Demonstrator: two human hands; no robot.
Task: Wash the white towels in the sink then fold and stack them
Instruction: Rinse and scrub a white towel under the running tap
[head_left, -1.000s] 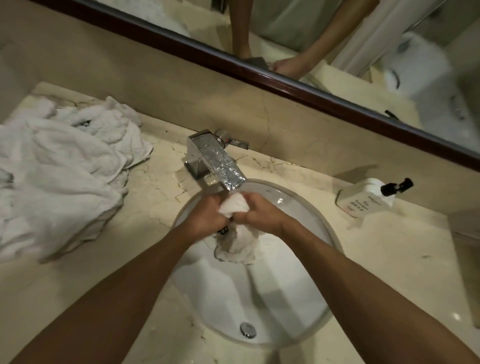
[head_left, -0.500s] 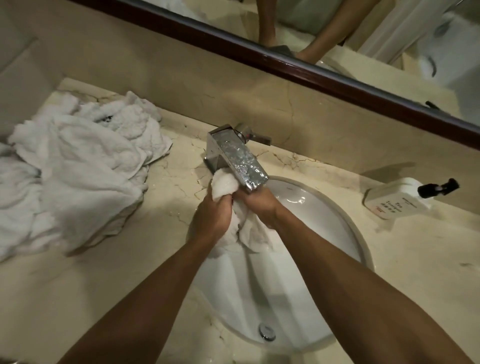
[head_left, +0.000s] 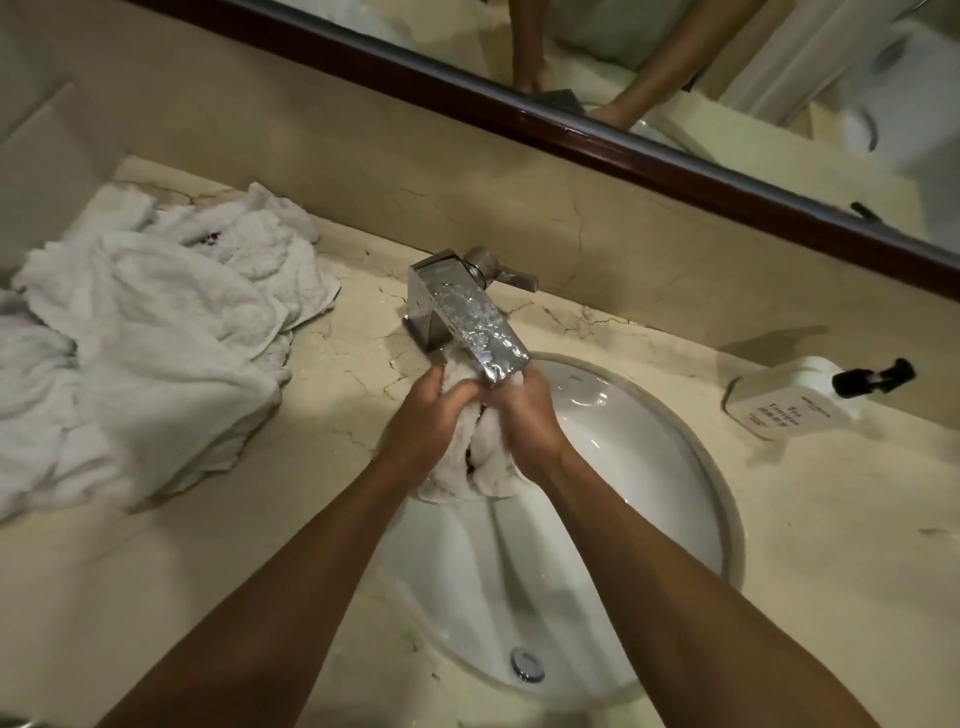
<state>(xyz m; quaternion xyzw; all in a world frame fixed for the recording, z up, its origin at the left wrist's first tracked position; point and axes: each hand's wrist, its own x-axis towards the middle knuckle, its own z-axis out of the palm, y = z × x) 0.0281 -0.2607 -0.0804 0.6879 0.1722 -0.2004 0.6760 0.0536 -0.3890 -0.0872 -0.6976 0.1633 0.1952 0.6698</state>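
Hands (head_left: 475, 415) both gripping wet towel (head_left: 483, 457) under faucet (head_left: 470, 317) | bottle (head_left: 789, 405) label "Tea Tonique"

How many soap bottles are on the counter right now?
1. The white pump bottle lies on its side on the counter, right of the sink. The towel pile could hide others.
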